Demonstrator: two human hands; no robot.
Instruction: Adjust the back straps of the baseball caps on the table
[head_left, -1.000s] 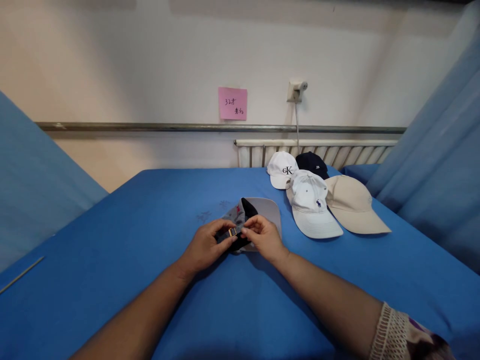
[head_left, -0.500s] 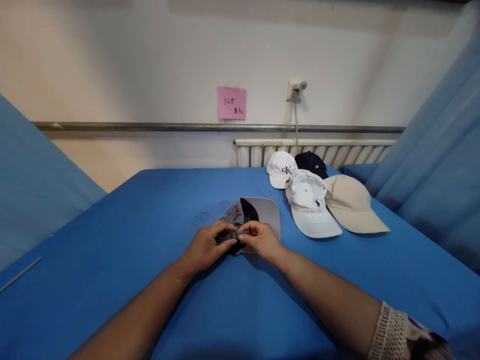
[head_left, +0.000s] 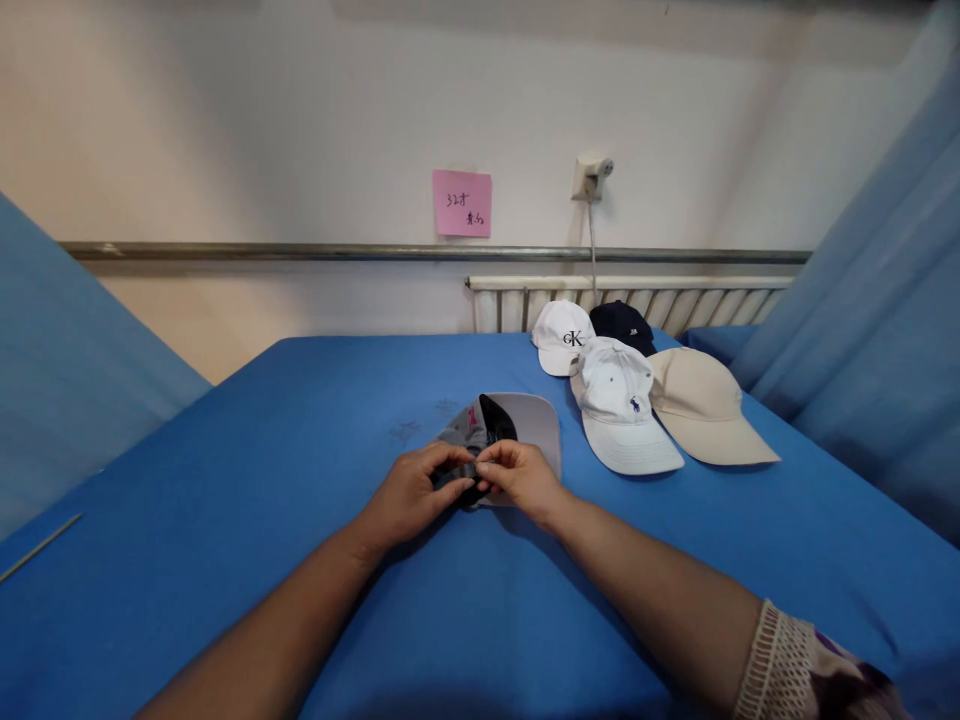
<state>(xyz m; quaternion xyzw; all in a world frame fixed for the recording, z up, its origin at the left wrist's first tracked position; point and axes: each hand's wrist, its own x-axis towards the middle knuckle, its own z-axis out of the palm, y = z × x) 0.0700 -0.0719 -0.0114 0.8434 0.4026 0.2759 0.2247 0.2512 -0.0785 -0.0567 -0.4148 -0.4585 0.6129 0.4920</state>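
Note:
A grey baseball cap (head_left: 536,418) lies on its side on the blue-covered table, its brim pointing right and its dark inside partly showing. At the near edge of its opening, my left hand (head_left: 420,488) pinches the cap's back strap (head_left: 469,469) between thumb and fingers. Close beside it, my right hand (head_left: 521,478) is closed in a pinch on the same strap, thumb against forefinger. The fingertips of both hands nearly meet. They cover much of the strap and its fastening, along with part of the cap's crown.
To the right sit a white cap with black letters (head_left: 561,338), a navy cap (head_left: 622,325), a pale cap with a small emblem (head_left: 619,400) and a beige cap (head_left: 701,400). A thin stick (head_left: 41,547) lies at the left. Blue curtains (head_left: 885,330) flank the table (head_left: 187,500).
My right fingers have shifted slightly along the strap, and less of the strap shows between the hands. The cap stays in place.

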